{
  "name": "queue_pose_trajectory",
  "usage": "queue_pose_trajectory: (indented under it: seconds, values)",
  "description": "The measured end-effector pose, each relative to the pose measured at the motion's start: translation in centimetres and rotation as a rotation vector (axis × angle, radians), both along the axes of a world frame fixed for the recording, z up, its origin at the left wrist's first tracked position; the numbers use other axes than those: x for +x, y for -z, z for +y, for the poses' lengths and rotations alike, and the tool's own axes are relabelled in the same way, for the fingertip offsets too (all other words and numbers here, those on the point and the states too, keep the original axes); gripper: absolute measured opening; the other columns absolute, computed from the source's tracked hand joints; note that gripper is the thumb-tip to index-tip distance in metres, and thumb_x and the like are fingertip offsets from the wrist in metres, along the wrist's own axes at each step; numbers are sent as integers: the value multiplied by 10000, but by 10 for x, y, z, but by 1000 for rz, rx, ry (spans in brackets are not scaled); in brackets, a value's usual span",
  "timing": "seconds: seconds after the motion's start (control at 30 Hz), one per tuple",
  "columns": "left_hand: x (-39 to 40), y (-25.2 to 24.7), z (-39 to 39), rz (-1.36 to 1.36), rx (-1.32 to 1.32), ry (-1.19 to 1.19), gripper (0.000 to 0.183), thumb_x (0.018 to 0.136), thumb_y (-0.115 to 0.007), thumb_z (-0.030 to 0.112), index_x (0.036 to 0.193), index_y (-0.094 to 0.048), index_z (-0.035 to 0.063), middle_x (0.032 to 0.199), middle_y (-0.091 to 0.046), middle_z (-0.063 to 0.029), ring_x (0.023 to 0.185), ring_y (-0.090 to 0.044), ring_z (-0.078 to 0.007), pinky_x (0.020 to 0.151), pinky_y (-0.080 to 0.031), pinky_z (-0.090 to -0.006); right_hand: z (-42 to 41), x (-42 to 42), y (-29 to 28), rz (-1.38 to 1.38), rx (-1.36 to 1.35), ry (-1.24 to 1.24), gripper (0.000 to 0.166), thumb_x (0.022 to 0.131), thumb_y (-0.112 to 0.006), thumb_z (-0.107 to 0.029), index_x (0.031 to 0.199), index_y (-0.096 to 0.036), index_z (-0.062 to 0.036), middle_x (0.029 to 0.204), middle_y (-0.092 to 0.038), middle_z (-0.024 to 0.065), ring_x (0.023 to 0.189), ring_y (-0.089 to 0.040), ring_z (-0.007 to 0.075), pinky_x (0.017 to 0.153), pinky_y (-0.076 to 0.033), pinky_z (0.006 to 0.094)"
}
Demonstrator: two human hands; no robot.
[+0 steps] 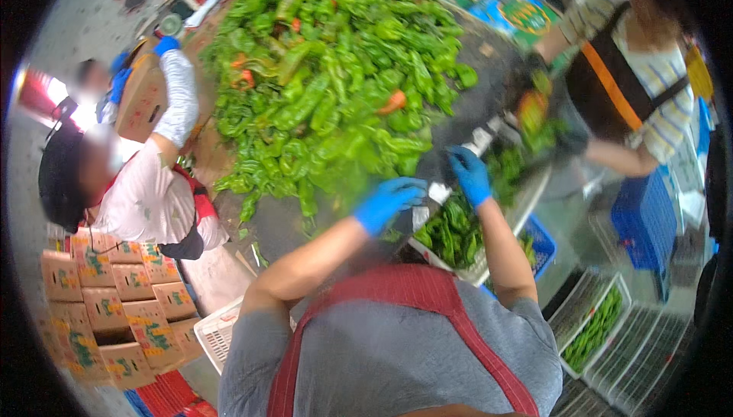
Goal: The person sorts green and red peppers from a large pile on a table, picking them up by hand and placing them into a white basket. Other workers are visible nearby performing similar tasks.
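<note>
A large heap of green peppers (pixel 338 85), with a few orange-red ones among them, covers a dark tabletop (pixel 275 222). My left hand (pixel 389 202), in a blue glove, is at the heap's near edge, palm side hidden; whether it holds a pepper cannot be told. My right hand (pixel 469 173), also blue-gloved, is over the table's edge, just above a light plastic crate (pixel 481 274) with dark green peppers (pixel 452 233) in it. Its fingers point towards the heap and their grip is unclear. White paper pieces (pixel 439 192) are between the hands.
Across the crate at right, a person in dark gloves (pixel 572 142) handles blurred peppers. Another person in blue gloves (pixel 166 46) stands at left by a cardboard box (pixel 137 96). Stacked cartons (pixel 103 302), a blue basket (pixel 644 216) and a crate of green peppers (pixel 595 325) stand around.
</note>
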State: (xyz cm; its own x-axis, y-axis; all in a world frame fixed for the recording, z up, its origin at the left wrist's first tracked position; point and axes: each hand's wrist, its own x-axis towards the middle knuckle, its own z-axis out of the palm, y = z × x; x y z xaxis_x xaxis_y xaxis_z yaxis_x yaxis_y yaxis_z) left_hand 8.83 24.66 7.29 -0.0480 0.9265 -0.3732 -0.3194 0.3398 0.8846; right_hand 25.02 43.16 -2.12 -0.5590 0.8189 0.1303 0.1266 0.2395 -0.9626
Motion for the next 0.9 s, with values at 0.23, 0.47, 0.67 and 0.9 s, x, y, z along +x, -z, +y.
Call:
queue_pose_trajectory:
  seconds: [0.23,0.47,0.67,0.9]
  values:
    - [-163,-61,-37,577,107,-631,545,877,-618,224,1345,-410,38,1348,-450,-153,1168,-500,-258,982,-407,-340,48,-187,-14,-477,769,-73,544,699,-711,-209,1185,-528,-46,1176,-577,168,1160,-473,372,955,-414,433]
    - [-341,-87,-8,1078,11,-1021,933,735,-767,336,1414,-243,-29,1370,-399,-198,1194,-470,-282,979,-410,-351,56,-213,-92,-984,880,-371,425,721,-699,-415,1047,-624,-154,1134,-602,104,1011,-538,289,792,-454,393]
    - [-391,-99,35,864,-109,-867,1085,627,-824,427,1425,-233,-11,1275,-503,-207,1144,-522,-256,963,-422,-330,101,-177,-165,-1300,650,-461,454,730,-581,-519,903,-701,-117,944,-666,195,880,-645,347,787,-507,433]
    - [-412,-63,31,1005,-26,-983,786,618,-838,341,1259,-489,51,1046,-605,-159,907,-597,-202,810,-508,-331,105,-203,-203,-339,-129,-544,344,803,-608,-294,1055,-636,-62,872,-639,33,768,-580,124,687,-481,300]
